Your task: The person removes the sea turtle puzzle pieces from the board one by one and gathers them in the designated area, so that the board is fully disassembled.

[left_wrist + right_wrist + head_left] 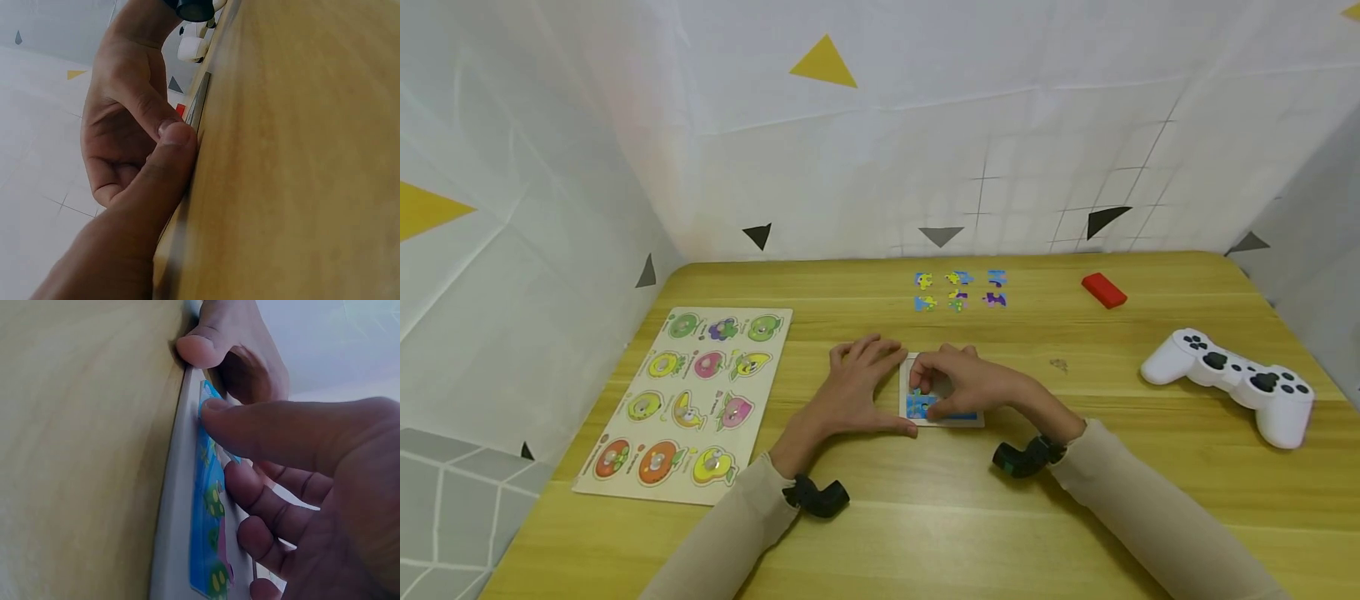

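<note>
A small white puzzle tray [904,377] lies flat, with blue picture pieces [917,408] along its near side. My left hand [861,387] is spread at the tray's left edge; its fingertips are at the far corner and its thumb at the near corner. Over the tray, my right hand [966,382] has its fingers curled and pinches a blue puzzle piece [212,394] between thumb and index finger. The right wrist view shows the thumb on the piece; the index fingertip's contact is partly hidden. Several loose puzzle pieces [957,300] lie in two rows beyond the tray.
To the left lies a wooden fruit peg board [745,433]. A red block [1103,290] is at the far right, and a white game controller [1232,375] sits nearer on that side. White cloth walls [880,167] rise behind the table.
</note>
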`<state>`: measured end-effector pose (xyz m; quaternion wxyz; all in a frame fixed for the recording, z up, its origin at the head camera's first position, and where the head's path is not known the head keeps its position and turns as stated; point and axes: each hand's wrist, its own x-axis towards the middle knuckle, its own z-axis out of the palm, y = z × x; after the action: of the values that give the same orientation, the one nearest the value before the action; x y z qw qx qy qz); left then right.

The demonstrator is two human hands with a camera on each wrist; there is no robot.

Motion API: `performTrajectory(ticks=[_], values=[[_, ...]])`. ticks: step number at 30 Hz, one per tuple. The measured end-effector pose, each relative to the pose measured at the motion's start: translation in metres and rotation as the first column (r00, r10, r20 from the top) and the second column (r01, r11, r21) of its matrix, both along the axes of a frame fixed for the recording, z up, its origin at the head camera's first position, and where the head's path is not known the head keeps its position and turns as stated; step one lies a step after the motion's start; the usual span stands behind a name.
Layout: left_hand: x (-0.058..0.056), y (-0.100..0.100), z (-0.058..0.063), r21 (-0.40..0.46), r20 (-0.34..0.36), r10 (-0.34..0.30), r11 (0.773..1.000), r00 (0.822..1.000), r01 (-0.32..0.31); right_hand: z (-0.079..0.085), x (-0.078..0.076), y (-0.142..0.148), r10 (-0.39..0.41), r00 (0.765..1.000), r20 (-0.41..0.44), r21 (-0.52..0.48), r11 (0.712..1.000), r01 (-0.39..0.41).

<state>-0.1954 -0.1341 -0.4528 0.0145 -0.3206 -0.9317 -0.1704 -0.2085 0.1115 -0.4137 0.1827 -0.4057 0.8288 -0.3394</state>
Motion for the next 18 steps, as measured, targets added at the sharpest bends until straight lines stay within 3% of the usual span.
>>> performTrajectory(ticks=[18], values=[[-0.0001,0.0000,-0.0004,0.003,-0.007,-0.006,1.000,1.000,0.006,-0.0001,0.0011,-0.0030,0.042,0.993,-0.114,0.053,0.998,-0.037]])
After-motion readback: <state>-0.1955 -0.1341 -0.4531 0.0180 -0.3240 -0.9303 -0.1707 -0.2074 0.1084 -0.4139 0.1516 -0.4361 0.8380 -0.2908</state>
